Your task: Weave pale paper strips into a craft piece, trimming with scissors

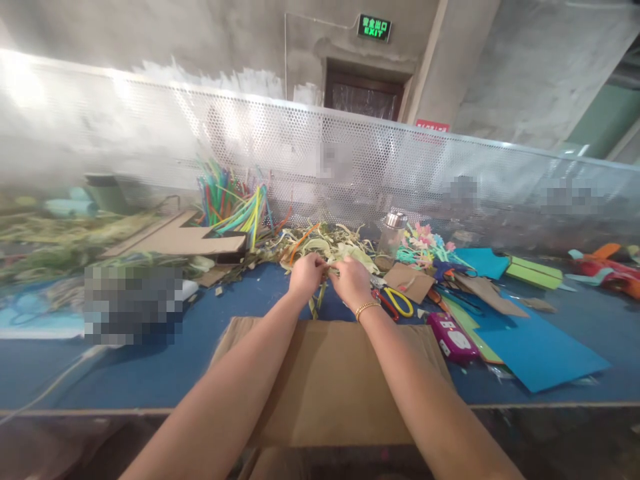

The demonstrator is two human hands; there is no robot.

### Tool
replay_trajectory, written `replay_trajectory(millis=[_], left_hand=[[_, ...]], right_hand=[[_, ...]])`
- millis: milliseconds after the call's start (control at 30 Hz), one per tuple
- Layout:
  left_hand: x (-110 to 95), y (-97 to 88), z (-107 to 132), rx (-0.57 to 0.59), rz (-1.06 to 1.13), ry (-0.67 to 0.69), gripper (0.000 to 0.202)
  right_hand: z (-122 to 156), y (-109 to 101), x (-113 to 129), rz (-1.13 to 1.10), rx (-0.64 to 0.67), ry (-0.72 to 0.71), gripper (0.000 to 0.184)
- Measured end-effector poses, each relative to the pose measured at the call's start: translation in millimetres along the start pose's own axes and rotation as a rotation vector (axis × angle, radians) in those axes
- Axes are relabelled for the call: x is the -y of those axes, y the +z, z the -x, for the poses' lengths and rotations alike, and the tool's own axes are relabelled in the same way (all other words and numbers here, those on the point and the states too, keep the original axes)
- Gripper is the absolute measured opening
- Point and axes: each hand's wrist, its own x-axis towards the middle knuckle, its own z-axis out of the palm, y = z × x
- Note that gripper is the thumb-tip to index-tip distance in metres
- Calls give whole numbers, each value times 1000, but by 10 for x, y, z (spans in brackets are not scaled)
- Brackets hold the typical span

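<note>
My left hand and my right hand meet over the back of the cardboard sheet. Both are closed, with thumbs and fingertips pinched together. Between them is a pale green leaf-like strip, its ends hanging below the fingers. The exact hold is partly hidden and small. Just behind the hands lies a heap of dry, pale green plant strips. A brown cardboard sheet lies under my forearms and overhangs the near table edge. Yellow-handled scissors rest to the right of my right hand.
Colourful pipe cleaners stand at the back left beside cut cardboard. To the right are a glass bottle, paper flowers, a purple device and blue sheets. A perforated metal screen closes off the table's back.
</note>
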Motion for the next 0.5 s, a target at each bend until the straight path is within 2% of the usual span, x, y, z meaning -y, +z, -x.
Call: replay_trajectory(millis=[233, 367, 500], left_hand=[[36, 42, -55, 53, 180, -80, 11], [12, 34, -45, 33, 144, -58, 11], [14, 36, -46, 60, 140, -76, 10]], right_hand=[[-13, -9, -18, 8, 55, 5, 30], [-14, 10, -43, 15, 81, -2, 31], [-19, 29, -57, 20, 76, -15, 28]])
